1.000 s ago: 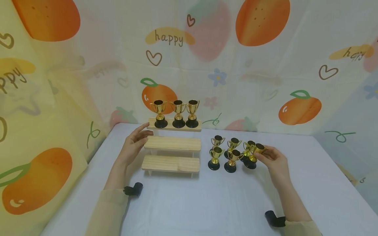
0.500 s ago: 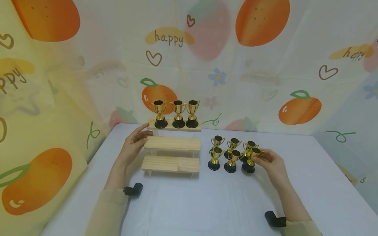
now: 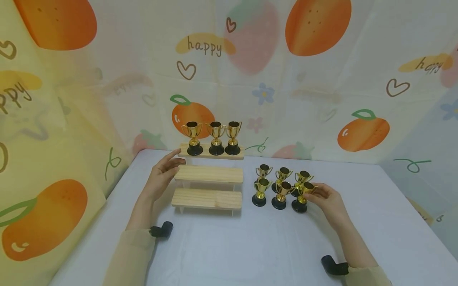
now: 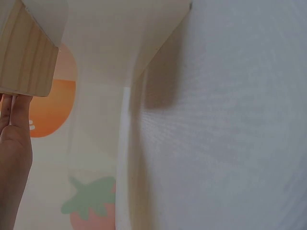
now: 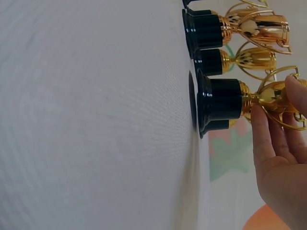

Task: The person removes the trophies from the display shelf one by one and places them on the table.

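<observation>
My right hand pinches a small gold trophy cup with a black base, thumb on the bowl and fingers round the stem and bowl. In the right wrist view the trophy's base is close over the white cloth, a dark shadow beside it. My left hand touches the left end of a three-tier wooden display stand. In the left wrist view its straight fingers meet the end of a wooden board. Three gold trophies stand upright on the top tier.
Several more trophies stand upright in two rows right of the stand, close beside the held one. Bare boards form the middle and bottom tiers. A fruit-printed cloth hangs behind the white-covered table.
My right hand has brought the trophy slightly left and toward the front, into line with the front row, and lower. The left hand and the stand have not moved.
</observation>
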`<state>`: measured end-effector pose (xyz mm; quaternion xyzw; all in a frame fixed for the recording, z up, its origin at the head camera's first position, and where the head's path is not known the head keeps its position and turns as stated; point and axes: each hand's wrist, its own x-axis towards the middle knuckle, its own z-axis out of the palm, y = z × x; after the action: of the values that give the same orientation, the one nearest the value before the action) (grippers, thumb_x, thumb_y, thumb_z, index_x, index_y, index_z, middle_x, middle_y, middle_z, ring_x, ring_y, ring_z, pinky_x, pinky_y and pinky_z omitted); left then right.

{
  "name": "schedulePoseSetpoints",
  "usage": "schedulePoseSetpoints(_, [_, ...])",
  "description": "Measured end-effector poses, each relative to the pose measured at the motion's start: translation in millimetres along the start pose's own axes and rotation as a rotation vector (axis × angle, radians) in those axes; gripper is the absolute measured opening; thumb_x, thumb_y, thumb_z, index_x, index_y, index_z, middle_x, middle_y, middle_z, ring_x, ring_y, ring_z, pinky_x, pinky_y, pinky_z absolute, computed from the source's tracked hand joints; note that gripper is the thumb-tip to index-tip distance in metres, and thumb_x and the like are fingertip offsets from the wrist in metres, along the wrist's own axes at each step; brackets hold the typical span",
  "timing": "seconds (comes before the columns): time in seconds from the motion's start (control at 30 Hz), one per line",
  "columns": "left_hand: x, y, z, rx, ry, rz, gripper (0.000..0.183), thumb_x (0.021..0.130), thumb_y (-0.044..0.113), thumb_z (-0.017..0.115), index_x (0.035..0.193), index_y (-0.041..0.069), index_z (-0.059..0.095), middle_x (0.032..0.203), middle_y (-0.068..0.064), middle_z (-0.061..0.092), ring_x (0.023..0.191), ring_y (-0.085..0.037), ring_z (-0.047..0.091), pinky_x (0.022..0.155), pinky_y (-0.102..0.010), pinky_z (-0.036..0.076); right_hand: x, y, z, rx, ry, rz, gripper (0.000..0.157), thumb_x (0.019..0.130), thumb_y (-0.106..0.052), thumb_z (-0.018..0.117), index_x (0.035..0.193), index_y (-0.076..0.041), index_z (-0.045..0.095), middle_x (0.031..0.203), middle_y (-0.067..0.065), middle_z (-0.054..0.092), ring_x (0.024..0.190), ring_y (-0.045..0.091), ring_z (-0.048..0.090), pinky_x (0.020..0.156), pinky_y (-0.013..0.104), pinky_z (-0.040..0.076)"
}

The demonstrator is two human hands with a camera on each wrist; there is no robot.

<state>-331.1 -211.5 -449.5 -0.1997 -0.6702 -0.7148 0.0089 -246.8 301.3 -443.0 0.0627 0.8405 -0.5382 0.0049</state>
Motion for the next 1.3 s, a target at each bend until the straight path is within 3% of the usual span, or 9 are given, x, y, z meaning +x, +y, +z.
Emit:
schedulePoseSetpoints(0.47, [-0.3,0.8,-0.4,0.014,0.000,-0.027,0.056,0.101,0.008,0.052,0.154,0.017,0.035,0.117,0.015,0.064,0.118,-0.002,0.054,0.100,-0.011,0.041,-2.4,-0.8,1.2,0.046,-0.016,-0.021,0.061,0.088,-0.027,0.075,0.136,-0.001,0.047,0.097,-0.027,0.061,0.094,-0.009,0.061,0.084,0.012,0.050])
schedulePoseSetpoints(1.3, [0.1,0.4,-0.6,0.012,-0.002,-0.020,0.055,0.101,0.007,0.052,0.153,0.016,0.036,0.117,0.014,0.064,0.117,-0.001,0.055,0.099,-0.011,0.042,-2.3,1.4,1.3,0.042,-0.014,-0.018,0.062,0.088,-0.025,0.075,0.137,0.000,0.047,0.099,-0.025,0.061,0.093,-0.010,0.061,0.084,0.011,0.050])
